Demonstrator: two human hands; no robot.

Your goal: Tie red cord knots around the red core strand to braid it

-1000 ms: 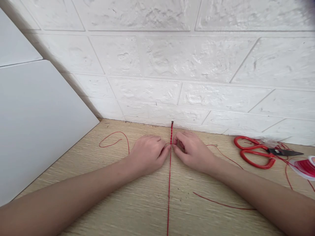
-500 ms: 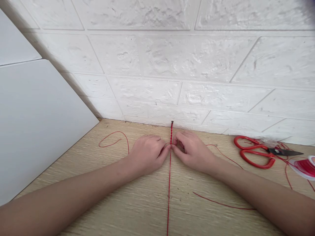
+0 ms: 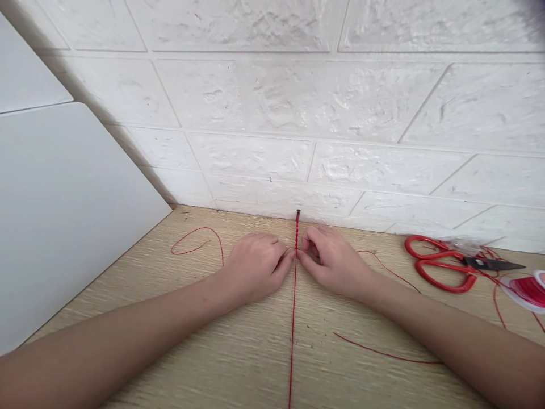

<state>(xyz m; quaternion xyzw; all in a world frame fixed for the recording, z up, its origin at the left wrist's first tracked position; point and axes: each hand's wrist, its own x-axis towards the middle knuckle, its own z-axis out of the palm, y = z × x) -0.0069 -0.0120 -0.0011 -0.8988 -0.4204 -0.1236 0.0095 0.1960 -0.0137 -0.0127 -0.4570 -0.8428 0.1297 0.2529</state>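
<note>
A knotted red cord (image 3: 297, 232) runs from a small dark nail (image 3: 298, 212) at the foot of the wall. Below the knots, one straight strand (image 3: 292, 324) stretches toward me. My left hand (image 3: 260, 266) is closed beside the cord's left side, thumb and fingers pinching a thin red strand. From the other side my right hand (image 3: 330, 258) pinches at the same spot, its fingertips close to the lowest knot. A loose end (image 3: 200, 229) curls out past my left hand, and another strand (image 3: 387, 267) trails behind my right hand.
Red-handled scissors (image 3: 451, 270) lie at the right, near a spool of red thread (image 3: 525, 288) and a crumpled clear plastic bag (image 3: 466, 245). A cut piece of red cord (image 3: 383, 353) rests by my right forearm. White brick wall (image 3: 272, 96) rises behind; a white panel (image 3: 76, 204) stands left.
Hardly anything differs. My right hand's fingertips have shifted very slightly at the cord; both hands stay at the same place.
</note>
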